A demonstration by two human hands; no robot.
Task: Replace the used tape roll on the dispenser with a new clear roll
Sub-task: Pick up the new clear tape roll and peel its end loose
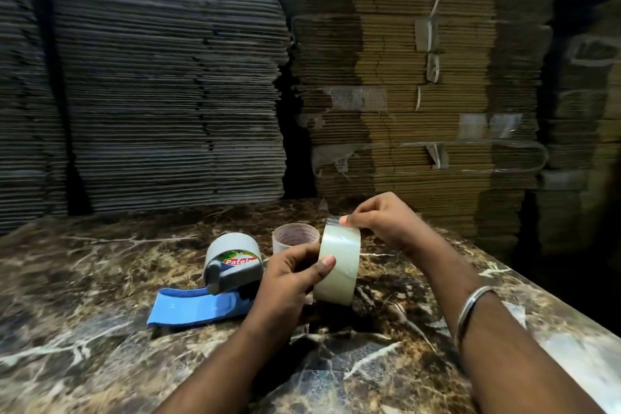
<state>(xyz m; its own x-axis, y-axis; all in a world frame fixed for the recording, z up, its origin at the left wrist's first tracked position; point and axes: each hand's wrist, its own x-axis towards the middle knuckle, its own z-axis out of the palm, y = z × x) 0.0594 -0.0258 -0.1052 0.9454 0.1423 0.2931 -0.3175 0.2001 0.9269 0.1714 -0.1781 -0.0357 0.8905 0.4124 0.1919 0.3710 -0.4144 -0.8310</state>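
Note:
My left hand (290, 274) grips a full clear tape roll (339, 265), held upright on edge just above the marble table (100, 329). At the top of the roll my right hand (379, 222) pinches the free tape end between thumb and fingers. Left of the hands lies the tape dispenser (221, 279) on its side, with a grey body, a printed label and a blue handle (198, 307). Behind the roll stands the used, nearly bare cardboard core (295, 237), upright on the table.
Tall stacks of flattened cardboard (168, 77) rise right behind the table. More brown stacks (420, 94) with tape scraps stand at the back right. The table's right edge (554, 306) runs diagonally, with a dark drop beyond it.

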